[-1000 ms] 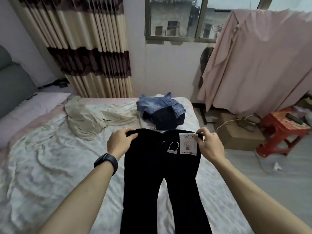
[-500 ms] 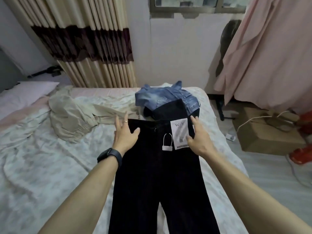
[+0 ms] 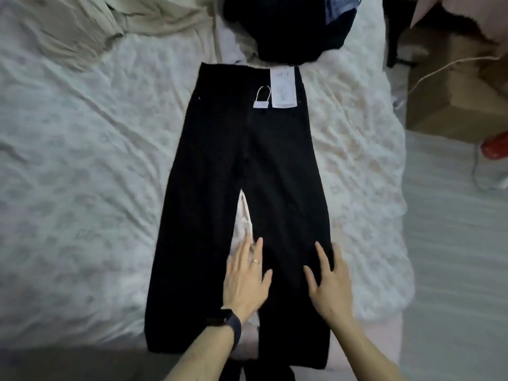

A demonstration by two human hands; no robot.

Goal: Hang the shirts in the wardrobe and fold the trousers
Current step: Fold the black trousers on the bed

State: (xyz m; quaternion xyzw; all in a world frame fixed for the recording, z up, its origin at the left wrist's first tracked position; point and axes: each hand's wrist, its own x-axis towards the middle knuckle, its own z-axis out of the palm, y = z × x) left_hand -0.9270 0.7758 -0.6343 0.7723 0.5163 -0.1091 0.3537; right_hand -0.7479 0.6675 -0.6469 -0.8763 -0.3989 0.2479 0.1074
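Observation:
Black trousers (image 3: 220, 166) lie flat and lengthwise on the bed, waistband at the far end, with a white paper tag (image 3: 284, 89) near the waistband. My left hand (image 3: 246, 276), fingers straight, lies flat across the gap between the two legs and the inner edge of the right leg. My right hand (image 3: 330, 281) presses flat on the right leg near its outer edge. A beige shirt (image 3: 110, 26) lies crumpled at the far left of the bed. A dark garment pile with blue denim (image 3: 297, 26) sits just beyond the waistband.
The bed (image 3: 82, 160) has a pale patterned sheet; its right edge drops to a grey floor (image 3: 453, 270). A cardboard box (image 3: 450, 86) with a white cord stands on the floor at the right, a red object (image 3: 494, 147) beside it. Pink cloth (image 3: 450, 12) hangs top right.
Both hands let go of the waistband and slid down the trousers to the lower legs. My view tilted down, so curtain and window are out of sight.

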